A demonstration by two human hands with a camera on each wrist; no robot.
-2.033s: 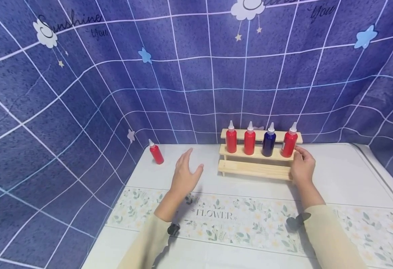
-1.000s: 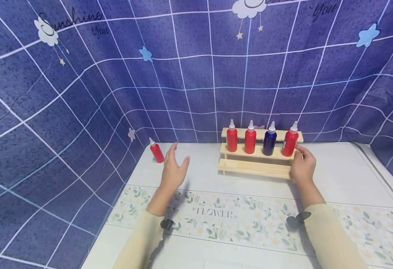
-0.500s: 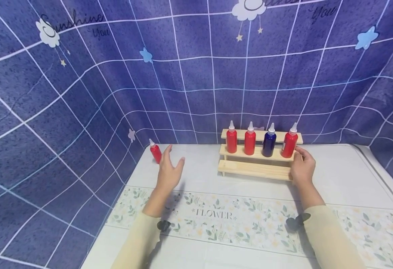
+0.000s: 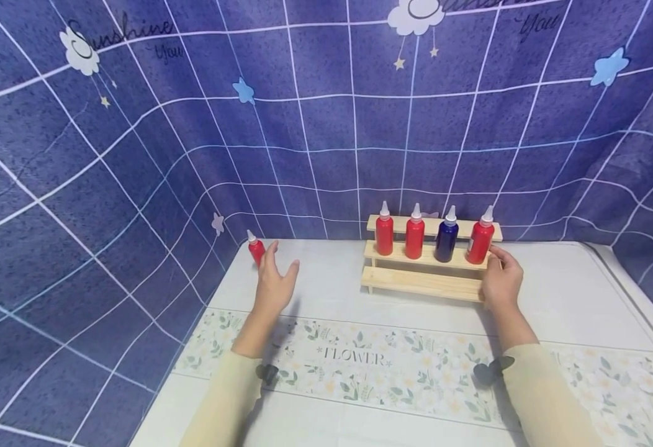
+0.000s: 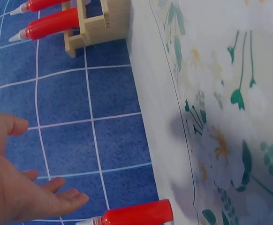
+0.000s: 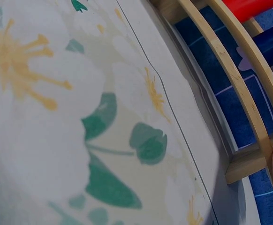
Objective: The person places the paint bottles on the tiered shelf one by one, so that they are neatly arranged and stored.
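My left hand (image 4: 273, 290), thumb and fingers spread apart, is beside a red squeeze bottle (image 4: 256, 249) with a pale pointed nozzle. The fingers partly cover that bottle in the head view; the left wrist view shows the red bottle (image 5: 139, 213) apart from the fingertips. My right hand (image 4: 502, 280) holds the right end of a tiered wooden rack (image 4: 421, 280). On the rack's middle step stand a red bottle (image 4: 385, 236), another red bottle (image 4: 414, 240), a dark blue bottle (image 4: 446, 241) and, nearest my right hand, a red bottle with a label (image 4: 480, 242).
A white tabletop (image 4: 326, 267) carries a floral printed band (image 4: 360, 363) with the word FLOWER. Blue curtain fabric (image 4: 326, 143) with white grid lines closes off the back and left side. The rack's front step holds no bottle.
My left hand has moved left, toward the lone red bottle, and now partly overlaps it in view. The right hand and the rack stay where they were.
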